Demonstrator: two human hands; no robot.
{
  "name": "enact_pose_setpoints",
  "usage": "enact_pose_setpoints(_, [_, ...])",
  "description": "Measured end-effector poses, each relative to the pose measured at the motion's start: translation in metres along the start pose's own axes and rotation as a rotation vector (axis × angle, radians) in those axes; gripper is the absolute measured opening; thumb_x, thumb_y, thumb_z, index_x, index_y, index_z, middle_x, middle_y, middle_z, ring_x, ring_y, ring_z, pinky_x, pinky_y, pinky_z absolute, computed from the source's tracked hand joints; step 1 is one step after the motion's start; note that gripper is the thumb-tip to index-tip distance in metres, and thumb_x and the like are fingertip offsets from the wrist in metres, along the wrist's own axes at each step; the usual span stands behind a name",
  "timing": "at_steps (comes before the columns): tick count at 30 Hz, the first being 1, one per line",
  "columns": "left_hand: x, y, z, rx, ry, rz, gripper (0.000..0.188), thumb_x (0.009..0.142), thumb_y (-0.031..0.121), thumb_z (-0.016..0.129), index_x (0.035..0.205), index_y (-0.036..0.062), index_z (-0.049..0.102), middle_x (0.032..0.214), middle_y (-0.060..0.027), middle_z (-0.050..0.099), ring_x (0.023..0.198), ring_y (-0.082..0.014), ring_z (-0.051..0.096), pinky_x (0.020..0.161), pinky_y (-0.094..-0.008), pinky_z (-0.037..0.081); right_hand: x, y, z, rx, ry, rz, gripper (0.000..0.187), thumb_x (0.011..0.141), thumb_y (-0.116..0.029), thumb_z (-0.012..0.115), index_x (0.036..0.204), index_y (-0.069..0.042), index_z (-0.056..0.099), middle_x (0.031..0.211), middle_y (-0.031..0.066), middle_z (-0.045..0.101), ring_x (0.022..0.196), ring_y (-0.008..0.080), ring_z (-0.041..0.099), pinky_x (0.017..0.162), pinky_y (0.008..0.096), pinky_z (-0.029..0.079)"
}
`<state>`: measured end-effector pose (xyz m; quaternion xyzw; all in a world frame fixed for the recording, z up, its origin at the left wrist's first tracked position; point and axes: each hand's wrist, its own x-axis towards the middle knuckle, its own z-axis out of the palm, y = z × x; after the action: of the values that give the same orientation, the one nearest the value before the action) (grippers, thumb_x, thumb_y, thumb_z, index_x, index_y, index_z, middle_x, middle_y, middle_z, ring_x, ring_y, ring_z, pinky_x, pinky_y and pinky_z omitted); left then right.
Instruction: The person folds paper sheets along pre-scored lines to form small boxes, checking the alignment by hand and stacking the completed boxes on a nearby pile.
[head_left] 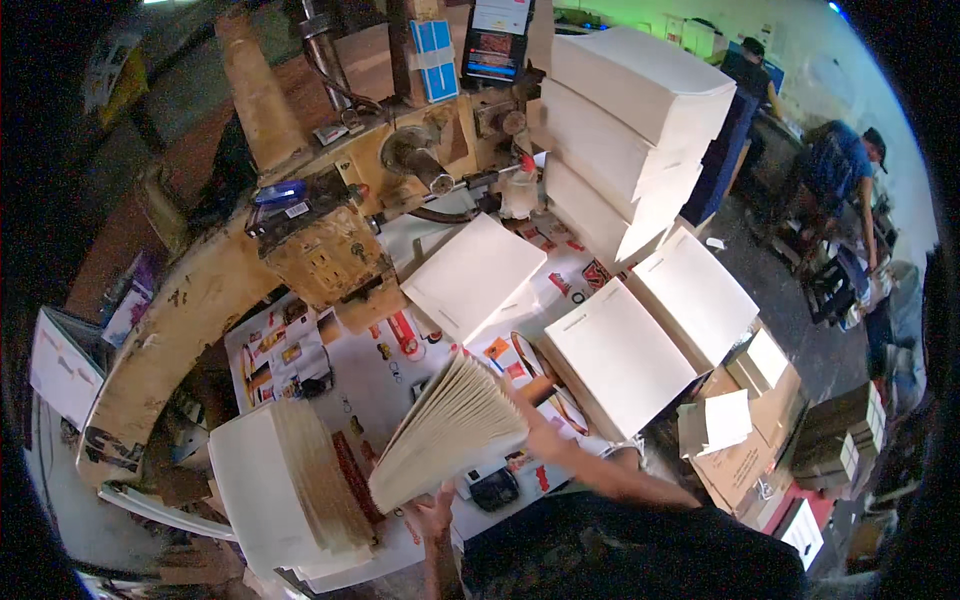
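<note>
A thick stack of paper (pixel 447 432) stands tilted between my hands over the table, its sheets spread like a fan along the upper edge. My left hand (pixel 432 514) is closed on its lower end. At the right side, my right hand (pixel 540 432) grips the same stack, its fingers partly hidden and a little blurred. Just left of it sits another tall stack of cream-edged paper (pixel 268 480) with a white top. Beyond my hands lies a white stack (pixel 476 275), below the worn machine head.
A worn metal machine (pixel 330 250) arches over the table's left and far side. Two white stacks (pixel 620 358) stand to the right; a high pile (pixel 640 90) rises behind them. Cardboard (pixel 745 440) lies at far right. Two people (pixel 840 165) are in the background.
</note>
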<state>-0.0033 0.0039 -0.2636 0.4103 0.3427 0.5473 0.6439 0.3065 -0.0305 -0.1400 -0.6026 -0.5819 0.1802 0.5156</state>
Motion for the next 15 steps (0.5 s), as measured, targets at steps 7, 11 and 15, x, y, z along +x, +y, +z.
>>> enact_pose_setpoints(7, [0.008, 0.107, 0.143, 0.487, 0.172, 0.56, 0.049, 0.088, 0.013, 0.071, 0.127, -0.0078, 0.05, 0.127, -0.0228, 0.057, 0.104, -0.0238, 0.062, 0.078, -0.0338, 0.054, -0.002, -0.119, -0.029, 0.758, -0.182, 0.043, 0.078, 0.092, -0.026, 0.063, 0.153, -0.001, 0.02, 0.156, 0.0149, 0.028, 0.144, 0.0225, 0.025, 0.117, 0.038, 0.02])
enact_pose_setpoints(11, [-0.024, 0.15, 0.206, 0.78, 0.35, 0.553, 0.026, 0.092, 0.014, 0.066, 0.101, -0.0107, 0.064, 0.095, -0.0231, 0.069, 0.085, -0.0281, 0.066, 0.073, -0.0394, 0.053, -0.02, -0.162, -0.012, 0.341, -0.038, 0.113, 0.067, 0.092, -0.009, 0.059, 0.15, 0.001, 0.026, 0.149, 0.0212, 0.039, 0.139, 0.0295, 0.037, 0.113, 0.0385, 0.029])
enact_pose_setpoints(15, [-0.046, 0.18, 0.198, 0.466, 0.293, 0.402, 0.031, 0.095, 0.017, 0.064, 0.108, -0.0104, 0.061, 0.102, -0.0206, 0.067, 0.089, -0.0277, 0.064, 0.076, -0.0389, 0.052, -0.025, -0.197, -0.03, 0.246, 0.052, 0.053, 0.063, 0.095, -0.017, 0.059, 0.147, 0.002, 0.03, 0.147, 0.0255, 0.04, 0.138, 0.0372, 0.037, 0.115, 0.0413, 0.028])
